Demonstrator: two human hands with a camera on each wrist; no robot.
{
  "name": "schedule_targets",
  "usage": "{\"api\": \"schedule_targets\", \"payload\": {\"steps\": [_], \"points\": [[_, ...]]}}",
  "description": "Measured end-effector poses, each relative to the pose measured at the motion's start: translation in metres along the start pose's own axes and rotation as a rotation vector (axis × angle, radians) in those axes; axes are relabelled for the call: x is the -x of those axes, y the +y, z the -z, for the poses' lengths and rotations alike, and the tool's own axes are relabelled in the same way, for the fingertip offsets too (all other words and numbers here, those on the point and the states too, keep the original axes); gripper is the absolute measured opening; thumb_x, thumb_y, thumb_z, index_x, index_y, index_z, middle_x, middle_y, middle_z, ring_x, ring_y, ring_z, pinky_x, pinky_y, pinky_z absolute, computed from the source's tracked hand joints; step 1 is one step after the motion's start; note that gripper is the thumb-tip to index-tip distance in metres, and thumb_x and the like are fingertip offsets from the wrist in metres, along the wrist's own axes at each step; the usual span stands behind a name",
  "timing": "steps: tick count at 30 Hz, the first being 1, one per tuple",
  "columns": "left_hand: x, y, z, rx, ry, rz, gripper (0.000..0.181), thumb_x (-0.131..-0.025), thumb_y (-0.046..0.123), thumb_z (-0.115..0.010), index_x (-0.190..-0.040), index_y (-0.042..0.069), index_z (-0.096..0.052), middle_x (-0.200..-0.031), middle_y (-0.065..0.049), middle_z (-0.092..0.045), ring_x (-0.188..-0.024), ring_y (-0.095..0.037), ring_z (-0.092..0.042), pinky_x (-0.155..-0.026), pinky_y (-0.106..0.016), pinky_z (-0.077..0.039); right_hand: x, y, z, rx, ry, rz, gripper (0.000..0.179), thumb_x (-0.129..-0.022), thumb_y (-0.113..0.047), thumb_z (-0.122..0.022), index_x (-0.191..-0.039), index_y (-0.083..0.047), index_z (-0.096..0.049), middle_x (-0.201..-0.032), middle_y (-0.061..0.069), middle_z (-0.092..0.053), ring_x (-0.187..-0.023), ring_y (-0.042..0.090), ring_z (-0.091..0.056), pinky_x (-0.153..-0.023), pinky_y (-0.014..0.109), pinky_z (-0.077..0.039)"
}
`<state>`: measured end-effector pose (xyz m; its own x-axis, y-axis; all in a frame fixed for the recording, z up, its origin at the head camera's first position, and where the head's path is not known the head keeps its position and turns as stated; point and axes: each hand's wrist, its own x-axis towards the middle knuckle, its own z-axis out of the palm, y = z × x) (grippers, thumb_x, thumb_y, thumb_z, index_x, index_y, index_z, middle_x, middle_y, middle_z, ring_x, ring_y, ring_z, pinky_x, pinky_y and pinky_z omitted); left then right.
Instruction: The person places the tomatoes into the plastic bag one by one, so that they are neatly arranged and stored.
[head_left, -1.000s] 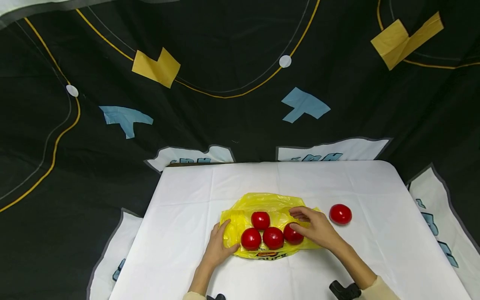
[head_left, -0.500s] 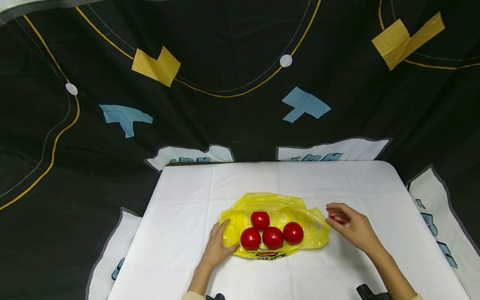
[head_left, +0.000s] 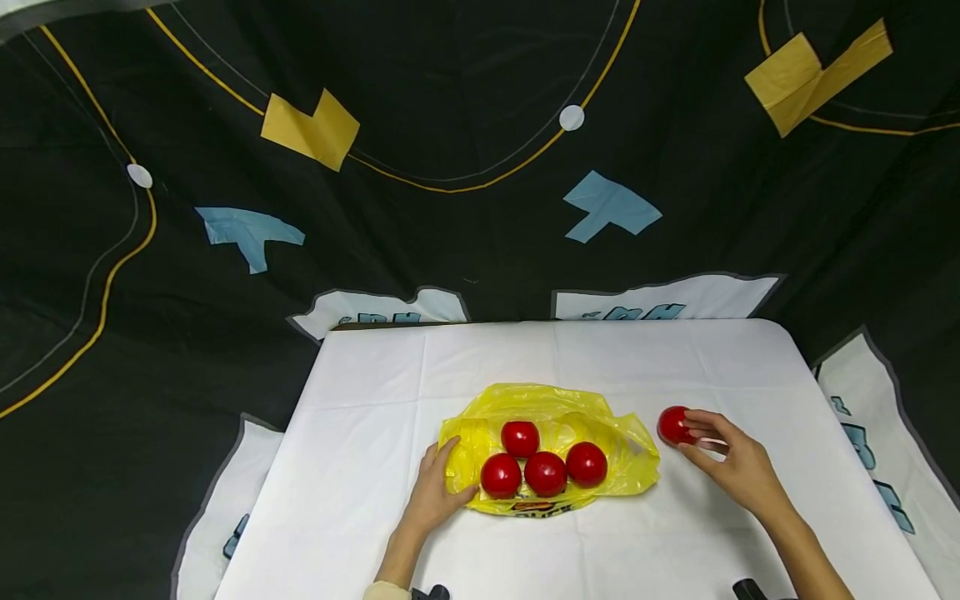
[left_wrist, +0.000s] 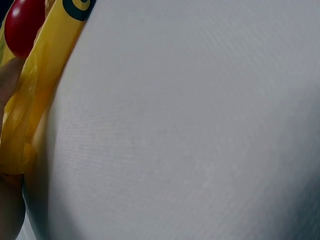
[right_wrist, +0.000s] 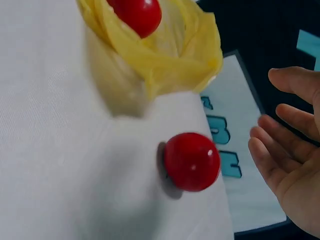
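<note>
A yellow plastic bag [head_left: 525,402] lies spread on the white table, with several glossy red balls [head_left: 546,474] resting on it. At the bag's left edge my left hand [head_left: 437,496] grips the plastic; in the left wrist view the bag's edge [left_wrist: 52,50] runs beside the thumb, close to one ball [left_wrist: 25,25]. A lone red ball [head_left: 674,425] sits on the cloth to the right of the bag. My right hand [head_left: 738,467] is at the right side of this ball, fingers loosely bent. The right wrist view shows a gap between that hand [right_wrist: 295,150] and the ball [right_wrist: 192,161].
The table [head_left: 645,358] has a white cloth and ends at the back against a black printed curtain [head_left: 465,250]. White and blue lettered patches [head_left: 663,300] show around the table's edges. Dark wrist straps show at the bottom.
My right hand has moved from over the bag's right part to the lone ball, then slightly farther right beside it. The left hand and the balls on the bag have stayed put.
</note>
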<state>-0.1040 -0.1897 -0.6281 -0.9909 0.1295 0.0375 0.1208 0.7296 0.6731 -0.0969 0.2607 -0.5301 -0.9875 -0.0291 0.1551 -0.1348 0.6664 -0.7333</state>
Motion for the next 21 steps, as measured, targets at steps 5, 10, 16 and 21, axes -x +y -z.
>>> {"api": "schedule_targets", "payload": {"steps": [5,10,16,21], "points": [[0.0,-0.001,0.0,0.003,0.001,-0.003,0.086,-0.071,0.036,-0.08,-0.143,0.014,-0.038,-0.138,-0.013,-0.037,-0.124,-0.031,-0.04,-0.099,-0.049,-0.04,0.0,0.016,0.0,0.028,0.022,-0.023,0.057,-0.081,-0.016,-0.076,-0.129,-0.002,-0.05,-0.123,0.018,-0.056,-0.105,0.034,-0.056,-0.079,0.012,-0.047],[0.0,0.001,0.002,0.007,0.001,-0.008,0.086,-0.072,0.036,-0.08,-0.143,0.014,-0.038,-0.138,-0.013,-0.037,-0.124,-0.031,-0.041,-0.099,-0.05,-0.04,0.001,0.037,-0.006,0.025,0.04,-0.051,0.064,-0.08,-0.016,-0.076,-0.133,-0.001,-0.044,-0.128,0.021,-0.048,-0.108,0.037,-0.052,-0.085,0.044,-0.05],[0.0,0.002,0.003,0.013,-0.003,-0.004,0.086,-0.072,0.036,-0.08,-0.143,0.014,-0.037,-0.139,-0.013,-0.036,-0.124,-0.032,-0.04,-0.099,-0.05,-0.04,0.001,0.047,-0.009,0.03,0.01,-0.098,0.069,-0.081,-0.021,-0.076,-0.136,0.001,-0.04,-0.13,0.023,-0.046,-0.109,0.041,-0.052,-0.085,0.035,-0.05],[0.001,0.002,0.003,0.023,-0.006,-0.001,0.086,-0.072,0.036,-0.08,-0.143,0.013,-0.038,-0.139,-0.015,-0.036,-0.124,-0.033,-0.04,-0.099,-0.051,-0.039,0.0,0.053,-0.012,-0.018,-0.007,-0.15,0.072,-0.082,-0.026,-0.075,-0.137,0.002,-0.038,-0.132,0.025,-0.046,-0.112,0.042,-0.051,-0.079,0.011,-0.047]]}}
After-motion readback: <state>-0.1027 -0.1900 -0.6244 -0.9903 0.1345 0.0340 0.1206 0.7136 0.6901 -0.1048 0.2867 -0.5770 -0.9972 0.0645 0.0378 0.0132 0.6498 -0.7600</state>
